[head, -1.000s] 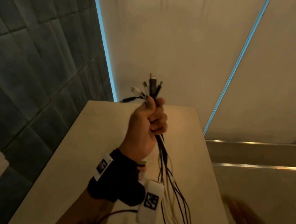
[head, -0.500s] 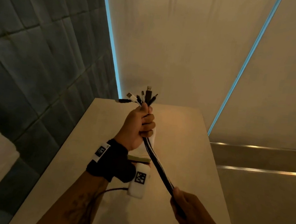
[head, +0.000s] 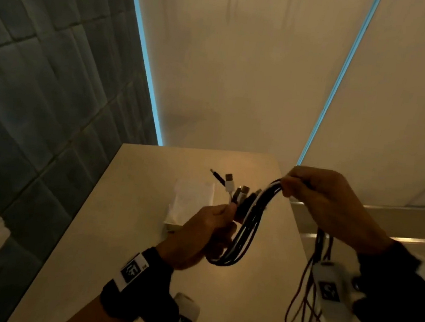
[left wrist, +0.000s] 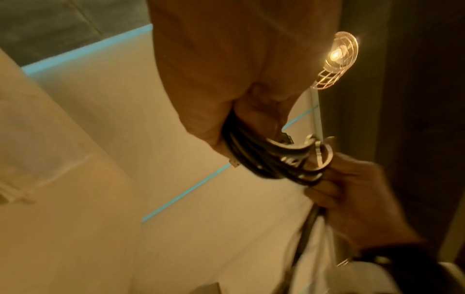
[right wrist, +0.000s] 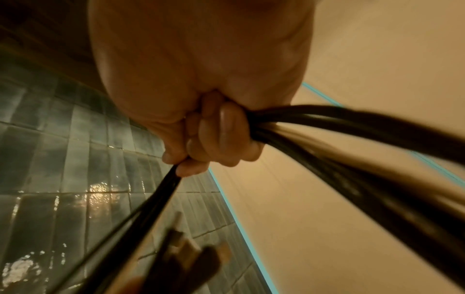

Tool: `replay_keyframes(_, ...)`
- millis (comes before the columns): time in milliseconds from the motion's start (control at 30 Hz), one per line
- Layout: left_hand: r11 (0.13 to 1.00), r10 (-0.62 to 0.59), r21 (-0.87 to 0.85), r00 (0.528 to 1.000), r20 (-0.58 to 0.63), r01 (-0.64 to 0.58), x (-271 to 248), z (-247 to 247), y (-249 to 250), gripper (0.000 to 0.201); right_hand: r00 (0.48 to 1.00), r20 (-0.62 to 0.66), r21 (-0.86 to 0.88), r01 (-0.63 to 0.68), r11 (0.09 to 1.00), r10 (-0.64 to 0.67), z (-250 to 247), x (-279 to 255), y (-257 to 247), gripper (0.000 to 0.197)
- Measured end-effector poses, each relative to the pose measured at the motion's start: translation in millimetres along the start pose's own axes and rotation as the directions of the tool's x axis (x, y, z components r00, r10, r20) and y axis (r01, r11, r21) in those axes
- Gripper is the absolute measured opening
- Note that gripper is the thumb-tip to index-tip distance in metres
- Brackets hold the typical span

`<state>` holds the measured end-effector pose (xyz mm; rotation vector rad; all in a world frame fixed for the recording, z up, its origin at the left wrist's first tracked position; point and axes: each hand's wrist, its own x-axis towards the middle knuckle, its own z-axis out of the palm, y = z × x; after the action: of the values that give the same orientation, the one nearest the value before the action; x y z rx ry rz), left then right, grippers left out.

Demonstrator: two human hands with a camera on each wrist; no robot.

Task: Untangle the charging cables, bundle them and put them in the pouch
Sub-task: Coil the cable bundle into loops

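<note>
head: L hand fingers curled round cables near plug ends, R hand pinches the fold, both above bench; pouch lies flat | L wrist: cables looped, step = bundling | R wrist: fingers wrapped tight on cables; next prob. another fold, keep plugs aligned

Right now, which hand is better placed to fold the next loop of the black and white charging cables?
Right hand, probably: it grips the black and white charging cables at the bend, loose lengths hanging below. The left hand anchors the plug ends.
</note>
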<state>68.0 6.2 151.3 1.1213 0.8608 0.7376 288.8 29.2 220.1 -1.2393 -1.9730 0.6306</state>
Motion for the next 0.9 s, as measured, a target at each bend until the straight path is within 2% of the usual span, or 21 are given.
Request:
replay_keyframes(167,0.995,0.036,0.087,0.996,0.077,-0.043,-12.5,14.1,8.9,0.050,0.999,0.046,-0.039,0.013,0.999,-0.012,17.9,25.4,5.7,0.032)
replay_keyframes(233,0.993,0.011,0.113,0.999,0.052,-0.017,-11.0,16.8,4.6,0.040,0.998,0.065,-0.047,0.020,0.999,-0.017,23.6,29.8,5.8,0.031)
replay_keyframes(300,0.994,-0.023,0.104,1.000,0.003,0.022,-10.3,17.2,2.1,0.020,0.996,0.090,-0.052,0.017,0.999,-0.012,25.2,31.5,5.4,0.032)
replay_keyframes(333,0.993,-0.037,0.112,0.999,-0.003,0.037,-10.3,16.5,1.6,0.016,0.994,0.108,-0.053,0.018,0.998,-0.013,24.7,31.7,5.4,0.032)
replay_keyframes(367,0.990,-0.050,0.133,0.999,0.003,0.050,-10.5,15.2,1.8,0.021,0.992,0.128,-0.058,0.023,0.998,-0.015,23.7,31.3,5.6,0.032)
replay_keyframes(467,0.991,-0.063,0.124,0.989,0.131,0.047,-10.2,12.1,1.5,0.027,0.978,0.209,-0.073,0.042,0.996,-0.025,18.7,29.3,6.9,0.030)
replay_keyframes(533,0.998,-0.065,0.031,0.966,0.250,0.059,-9.3,12.2,0.3,0.023,0.969,0.245,-0.065,0.049,0.997,-0.031,14.4,29.1,6.4,0.030)
replay_keyframes(600,0.993,-0.064,-0.073,0.956,0.287,0.089,-9.1,16.3,-3.0,0.022,0.961,0.274,-0.042,0.038,0.998,-0.025,8.4,29.3,7.1,0.031)
replay_keyframes(667,0.971,-0.065,-0.205,0.965,0.256,0.120,-8.5,18.8,-5.3,0.023,0.947,0.320,0.018,-0.025,1.000,0.019,1.2,27.9,13.5,0.032)
replay_keyframes(767,0.913,-0.047,-0.396,0.988,0.145,0.102,-8.2,10.3,1.5,0.024,0.900,0.420,0.151,-0.196,0.969,0.116,-6.9,14.2,37.1,0.038)
replay_keyframes(833,0.882,-0.027,-0.468,0.998,0.056,0.050,-6.8,-2.0,7.5,0.023,0.894,0.423,0.302,-0.294,0.907,0.149,-8.4,0.5,54.9,0.046)
replay_keyframes(900,0.866,-0.027,-0.500,0.999,-0.030,0.009,-3.1,-11.7,8.6,0.022,0.913,0.358,0.479,-0.358,0.802,0.194,-5.0,-9.5,65.9,0.052)
